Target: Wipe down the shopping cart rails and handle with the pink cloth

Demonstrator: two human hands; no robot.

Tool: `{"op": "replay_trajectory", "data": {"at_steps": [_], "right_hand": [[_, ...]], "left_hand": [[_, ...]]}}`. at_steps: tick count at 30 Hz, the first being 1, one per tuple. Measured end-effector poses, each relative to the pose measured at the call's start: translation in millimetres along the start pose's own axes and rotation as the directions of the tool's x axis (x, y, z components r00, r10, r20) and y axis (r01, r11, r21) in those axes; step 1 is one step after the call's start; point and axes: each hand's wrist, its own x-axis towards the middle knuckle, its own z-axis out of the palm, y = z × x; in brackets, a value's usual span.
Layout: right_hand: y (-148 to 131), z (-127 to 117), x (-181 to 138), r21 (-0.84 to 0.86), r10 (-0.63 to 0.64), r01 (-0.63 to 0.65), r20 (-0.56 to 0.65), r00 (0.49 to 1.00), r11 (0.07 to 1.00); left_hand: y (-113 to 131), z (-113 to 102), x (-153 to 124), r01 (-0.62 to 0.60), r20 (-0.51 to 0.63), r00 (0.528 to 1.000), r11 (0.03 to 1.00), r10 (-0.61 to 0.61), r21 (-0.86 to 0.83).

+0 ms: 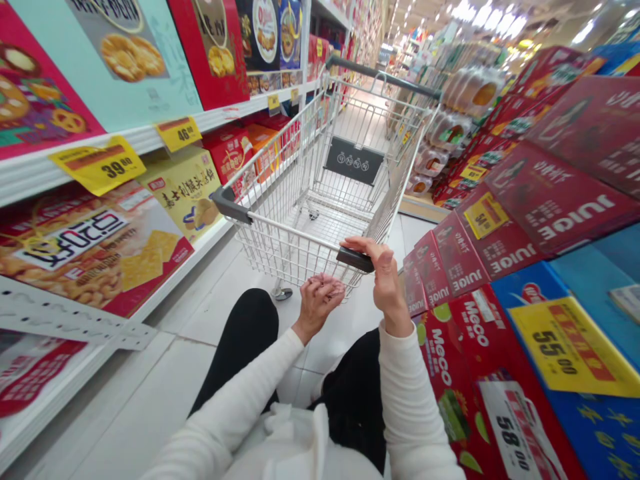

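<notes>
A wire shopping cart [295, 231] stands in front of my legs with its near end toward me and its dark push handle [385, 78] at the far end. My right hand [383, 273] rests on the cart's near right black corner piece [356, 259], fingers bent over it and thumb raised. Lower and to the left, my left hand [320, 301] has its fingers curled against the wires of the near end. Some of its fingertips are hard to make out. A dark panel [354, 160] with round symbols shows toward the cart's far end.
Shelves [190, 127] of boxed snacks with yellow price tags [103, 163] line the left side. On the right, stacked red drink cartons [545, 193] come close to my right arm. White floor tiles [220, 293] run beneath the cart and along the aisle.
</notes>
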Motion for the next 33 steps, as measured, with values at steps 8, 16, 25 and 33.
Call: {"op": "replay_trajectory", "data": {"at_steps": [8,16,25,33], "right_hand": [[4.7,6.8,-4.3,-0.086,-0.038,0.031,-0.082,0.996,0.996],[11.4,17.5,-15.7,-0.228,-0.157,0.121,-0.145,0.977,0.966],[72.6,91.9,-93.3,-0.076,0.042,-0.108,-0.595,0.802,0.991],[95.7,86.9,-97.7,-0.21,0.077,-0.155,-0.338,0.938,0.965]], "left_hand": [[-4.2,7.0,17.0,0.027,-0.067,0.997,0.998,-0.031,-0.052],[-22.5,14.8,-50.6,-0.043,0.052,0.998,0.999,0.043,-0.004],[-8.2,23.0,-21.1,0.002,-0.036,0.999,0.999,-0.003,-0.046],[-13.4,20.7,-29.3,-0.004,0.072,0.997,1.0,0.003,0.012]]}}
